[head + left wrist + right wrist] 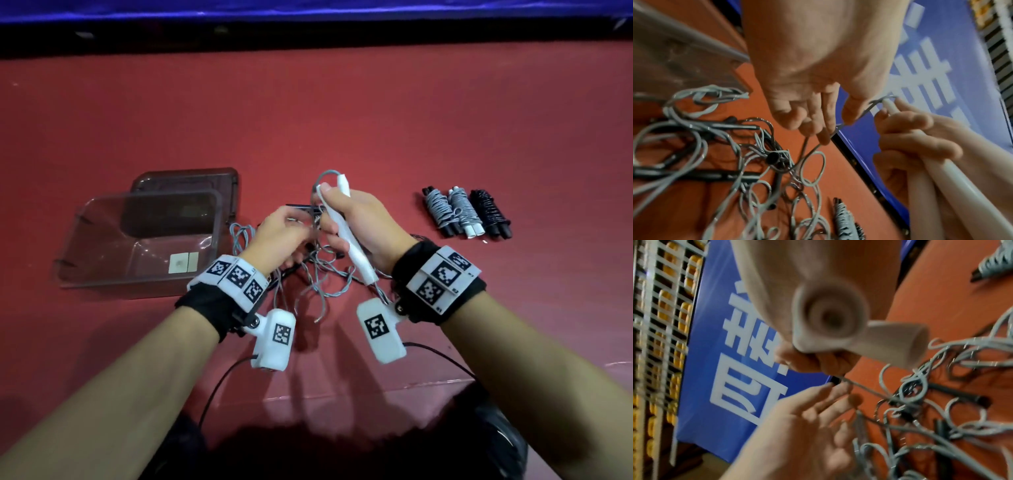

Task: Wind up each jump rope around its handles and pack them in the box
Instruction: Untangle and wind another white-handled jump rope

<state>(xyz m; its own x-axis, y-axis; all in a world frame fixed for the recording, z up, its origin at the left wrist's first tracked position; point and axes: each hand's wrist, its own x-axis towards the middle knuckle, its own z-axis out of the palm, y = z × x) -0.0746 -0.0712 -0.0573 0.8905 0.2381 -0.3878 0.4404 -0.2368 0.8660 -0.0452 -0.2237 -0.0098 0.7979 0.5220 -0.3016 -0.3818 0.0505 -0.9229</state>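
Box [137, 240] at 9 o'clock, open for packing. Left hand [281, 236] pinches grey cord [813, 149], feeding the wind. Right hand [359, 222] grips white handles [346, 236] paired as spool. Wound ropes [466, 212] staged at 3 o'clock.

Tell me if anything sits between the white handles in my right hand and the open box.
Yes. The left hand and the tangle of loose grey cord lie between the white handles, gripped by the right hand, and the clear box. The box's opening looks unobstructed.
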